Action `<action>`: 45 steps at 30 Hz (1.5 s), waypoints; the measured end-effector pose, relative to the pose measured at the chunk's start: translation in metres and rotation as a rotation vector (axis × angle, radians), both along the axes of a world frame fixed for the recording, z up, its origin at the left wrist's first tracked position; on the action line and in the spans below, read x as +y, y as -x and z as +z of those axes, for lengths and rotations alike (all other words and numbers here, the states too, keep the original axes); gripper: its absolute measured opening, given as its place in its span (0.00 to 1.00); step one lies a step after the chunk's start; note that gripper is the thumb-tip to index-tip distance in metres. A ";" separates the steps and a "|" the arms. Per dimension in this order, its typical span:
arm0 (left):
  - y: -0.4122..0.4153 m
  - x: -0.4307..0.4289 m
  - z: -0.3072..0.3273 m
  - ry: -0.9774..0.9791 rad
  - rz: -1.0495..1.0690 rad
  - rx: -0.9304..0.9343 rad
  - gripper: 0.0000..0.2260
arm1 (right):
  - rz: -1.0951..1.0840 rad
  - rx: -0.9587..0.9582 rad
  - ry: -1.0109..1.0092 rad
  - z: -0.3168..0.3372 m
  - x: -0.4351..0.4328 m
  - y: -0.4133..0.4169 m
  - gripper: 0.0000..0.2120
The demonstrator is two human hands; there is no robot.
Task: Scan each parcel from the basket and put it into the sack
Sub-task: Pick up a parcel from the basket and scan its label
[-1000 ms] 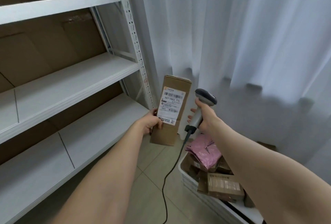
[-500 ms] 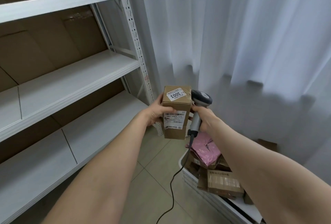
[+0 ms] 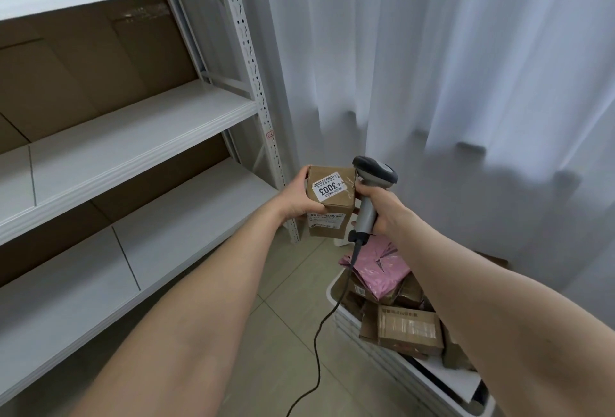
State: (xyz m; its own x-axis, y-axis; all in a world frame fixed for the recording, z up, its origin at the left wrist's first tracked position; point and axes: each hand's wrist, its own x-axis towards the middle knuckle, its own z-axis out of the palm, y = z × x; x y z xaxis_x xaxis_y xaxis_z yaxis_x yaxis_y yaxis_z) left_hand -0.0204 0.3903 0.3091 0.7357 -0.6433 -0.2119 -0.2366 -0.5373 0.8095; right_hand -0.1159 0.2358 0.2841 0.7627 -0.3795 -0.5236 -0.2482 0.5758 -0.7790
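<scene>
Brown cardboard box (image 3: 327,216), held upright in the air over the floor, its top label reading 3003. The left hand (image 3: 298,205) grips its side with curled fingers. The right hand (image 3: 382,208) clasps the handle of a corded scanner (image 3: 377,172), whose head is just beside the box. Step in hand: scanning. The basket (image 3: 392,366) of parcels stands lower right. The next move likely calls for aiming at a barcode, then finding the sack, which is out of view.

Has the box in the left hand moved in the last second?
Yes: the box has tipped its stickered end toward the camera, its top lower against the shelf post.
</scene>
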 end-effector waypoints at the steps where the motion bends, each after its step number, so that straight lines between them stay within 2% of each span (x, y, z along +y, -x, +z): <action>1: 0.000 -0.001 -0.002 -0.015 -0.002 -0.045 0.45 | 0.006 0.005 0.011 0.000 0.000 0.001 0.17; 4: 0.000 -0.001 -0.008 -0.055 -0.011 -0.139 0.47 | 0.026 0.014 0.040 -0.002 0.000 0.005 0.15; 9: -0.001 0.005 -0.016 -0.223 0.071 -0.388 0.41 | 0.024 0.019 0.250 -0.002 -0.002 0.012 0.05; 13: -0.002 0.017 -0.018 -0.377 0.161 -0.523 0.40 | 0.197 0.024 0.493 0.004 -0.002 0.022 0.03; 17: -0.006 0.027 -0.018 -0.435 0.203 -0.570 0.43 | 0.344 0.026 0.648 0.003 0.006 0.027 0.06; 24: -0.009 0.036 -0.022 -0.489 0.232 -0.579 0.46 | 0.408 0.048 0.700 0.003 0.024 0.030 0.08; 33: -0.011 0.035 -0.024 -0.506 0.267 -0.581 0.44 | 0.397 0.089 0.734 0.005 0.037 0.031 0.04; 45: -0.023 0.042 -0.034 -0.490 0.277 -0.574 0.43 | 0.382 0.101 0.737 0.016 0.040 0.030 0.06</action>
State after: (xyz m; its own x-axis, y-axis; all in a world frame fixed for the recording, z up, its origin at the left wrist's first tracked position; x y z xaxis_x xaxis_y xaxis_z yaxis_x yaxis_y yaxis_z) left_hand 0.0028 0.4322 0.2749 0.9348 -0.3531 0.0367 -0.3502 -0.9000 0.2594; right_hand -0.1456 0.2754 0.3000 0.8711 -0.3766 -0.3152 -0.4118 -0.2105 -0.8866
